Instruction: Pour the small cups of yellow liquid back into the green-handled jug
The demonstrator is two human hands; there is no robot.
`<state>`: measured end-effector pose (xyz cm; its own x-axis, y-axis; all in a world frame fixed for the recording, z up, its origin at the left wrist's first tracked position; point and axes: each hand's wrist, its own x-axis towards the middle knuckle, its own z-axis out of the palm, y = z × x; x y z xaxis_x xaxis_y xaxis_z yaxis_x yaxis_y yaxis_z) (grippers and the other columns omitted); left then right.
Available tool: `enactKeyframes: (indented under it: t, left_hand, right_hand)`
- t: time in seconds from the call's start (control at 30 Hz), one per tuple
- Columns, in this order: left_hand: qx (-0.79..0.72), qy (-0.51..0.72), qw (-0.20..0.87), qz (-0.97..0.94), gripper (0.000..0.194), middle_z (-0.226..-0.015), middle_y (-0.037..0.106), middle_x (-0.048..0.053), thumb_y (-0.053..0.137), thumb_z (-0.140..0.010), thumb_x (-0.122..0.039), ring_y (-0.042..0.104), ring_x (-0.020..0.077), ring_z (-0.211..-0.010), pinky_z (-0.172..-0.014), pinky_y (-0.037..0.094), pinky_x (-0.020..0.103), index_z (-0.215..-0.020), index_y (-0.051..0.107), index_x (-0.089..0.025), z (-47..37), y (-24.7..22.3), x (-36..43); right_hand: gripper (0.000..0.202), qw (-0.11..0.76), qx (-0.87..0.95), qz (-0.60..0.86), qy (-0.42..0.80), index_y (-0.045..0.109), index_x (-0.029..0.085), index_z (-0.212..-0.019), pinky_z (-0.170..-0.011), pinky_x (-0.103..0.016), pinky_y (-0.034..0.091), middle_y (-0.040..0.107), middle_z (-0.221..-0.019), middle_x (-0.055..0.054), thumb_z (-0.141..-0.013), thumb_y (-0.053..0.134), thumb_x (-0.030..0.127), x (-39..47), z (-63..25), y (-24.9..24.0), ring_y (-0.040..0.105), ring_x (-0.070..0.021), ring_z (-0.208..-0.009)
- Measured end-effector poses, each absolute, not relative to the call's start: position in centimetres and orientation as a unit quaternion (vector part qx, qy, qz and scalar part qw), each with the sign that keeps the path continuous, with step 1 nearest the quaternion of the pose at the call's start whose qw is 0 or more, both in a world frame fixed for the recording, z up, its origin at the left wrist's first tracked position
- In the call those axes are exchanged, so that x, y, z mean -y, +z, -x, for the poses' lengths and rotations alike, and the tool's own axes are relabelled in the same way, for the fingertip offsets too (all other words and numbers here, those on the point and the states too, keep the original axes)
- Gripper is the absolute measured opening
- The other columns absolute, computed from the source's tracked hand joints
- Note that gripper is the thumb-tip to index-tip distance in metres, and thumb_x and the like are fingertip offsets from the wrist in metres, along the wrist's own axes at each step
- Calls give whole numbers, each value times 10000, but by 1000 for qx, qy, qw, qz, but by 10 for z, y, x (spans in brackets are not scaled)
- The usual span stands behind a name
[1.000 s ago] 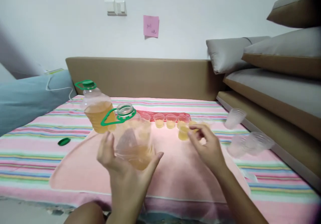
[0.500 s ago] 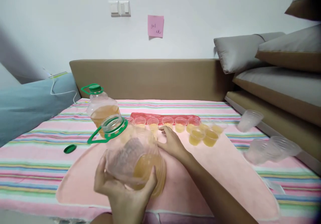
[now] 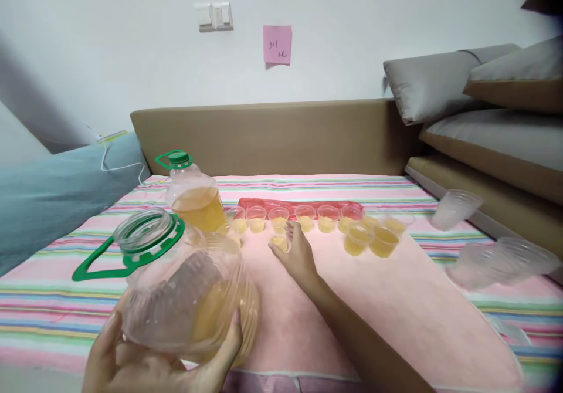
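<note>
My left hand (image 3: pixel 162 363) is wrapped under a clear plastic jug (image 3: pixel 162 299), which lies tilted with its uncapped mouth up to the left. Yellow-brown liquid pools toward the jug's base, and a green handle rings its neck. My right hand (image 3: pixel 299 255) has thumb and fingers closed around a small clear plastic cup (image 3: pixel 278 242) holding yellow liquid; the fingers partly hide it. Behind that stands a row of similar cups (image 3: pixel 256 220) with yellow liquid. More filled cups (image 3: pixel 384 243) cluster to the right of my right hand.
A second jug (image 3: pixel 200 205), capped in green, stands upright behind the tilted one. A red plastic bag (image 3: pixel 299 205) lies behind the cup row. Stacked spare cups (image 3: pixel 501 264) lie at the right, near piled cushions (image 3: pixel 510 141). A pink mat (image 3: pixel 396 322) covers part of the striped sheet.
My left hand has moved left and nearer with the jug. My right hand's fingers have drawn together at the small cup. The view has shifted slightly.
</note>
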<state>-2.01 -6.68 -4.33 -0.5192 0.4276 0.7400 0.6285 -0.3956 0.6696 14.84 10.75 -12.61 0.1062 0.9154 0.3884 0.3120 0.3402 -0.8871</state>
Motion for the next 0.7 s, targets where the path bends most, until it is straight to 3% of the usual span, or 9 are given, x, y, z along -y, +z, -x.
enactKeyframes:
  t: [0.13,0.3,0.4,0.7]
  left_hand:
    - [542,-665,56,510,1298,-1615,409,136,976,-520,-241,598,448,-1351,-944,635,770,-1604,285,-422,11,-43,62]
    - [522,-654,21,547,1411,-1663,333,181,1007,-535,-277,545,457,-1431,-1044,599,755,-1665,168,-367,-21,-36,43]
    - [495,-658,17,568,1319,-1651,330,187,1012,-591,-304,518,429,-1471,-1158,529,725,-1645,219,-325,-41,-32,28]
    - [479,-626,43,614,1349,-1677,238,181,1031,-585,-369,389,435,-1563,-1263,413,717,-1623,171,-307,-64,-61,-6]
  right_hand:
    - [658,580,582,502,270,478,251,-1349,-1136,-564,574,675,-1397,-188,-798,818,365,-99,-151,-120,688,-354,-1317]
    - [773,655,525,472,268,414,257,-1407,-1146,-527,575,633,-1407,-183,-789,841,439,-83,-187,-80,705,-319,-1309]
    - [834,681,517,444,269,423,265,-1407,-1108,-501,600,628,-1390,-171,-751,887,488,-73,-236,-48,738,-298,-1238]
    - [744,721,435,484,238,664,243,-1260,-1077,-510,607,712,-1385,-149,-663,973,561,-52,-370,-19,731,-325,-1242]
